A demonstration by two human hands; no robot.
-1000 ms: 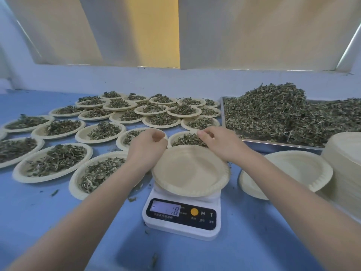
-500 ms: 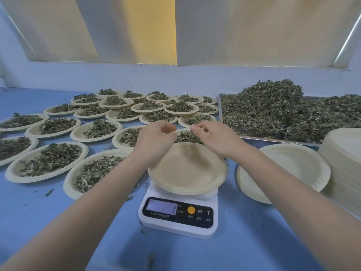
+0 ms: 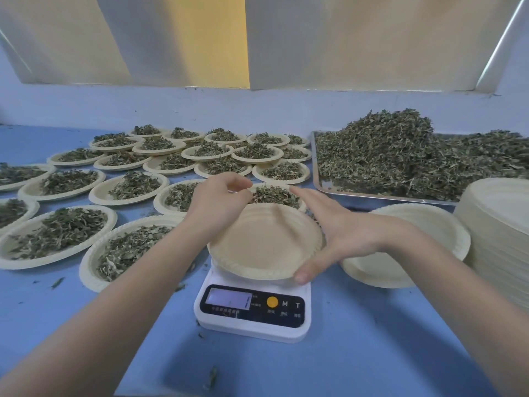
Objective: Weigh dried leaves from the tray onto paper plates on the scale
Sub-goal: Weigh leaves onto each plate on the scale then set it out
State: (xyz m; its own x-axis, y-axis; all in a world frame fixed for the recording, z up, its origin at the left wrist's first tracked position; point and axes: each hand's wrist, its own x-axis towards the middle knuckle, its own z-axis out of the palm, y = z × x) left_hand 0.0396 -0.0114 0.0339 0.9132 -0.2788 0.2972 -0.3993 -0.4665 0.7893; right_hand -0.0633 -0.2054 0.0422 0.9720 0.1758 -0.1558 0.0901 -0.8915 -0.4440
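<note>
An empty paper plate sits on the white digital scale, tilted slightly toward me. My left hand has its fingers curled at the plate's far-left rim and pinches the rim there. Along the plate's right side lies my right hand, fingers stretched straight toward the far rim and thumb against the near-right rim. The metal tray at the right back holds a heap of dried leaves. The scale's display is lit, but its reading is too faint to make out.
Several paper plates with leaf portions cover the blue table to the left and behind the scale. Another empty plate lies right of the scale, beside a tall stack of plates. Leaf crumbs dot the table front.
My right hand left the plate's far rim and spread out along its right side, thumb at the near rim. My left hand stays curled at the far-left rim.
</note>
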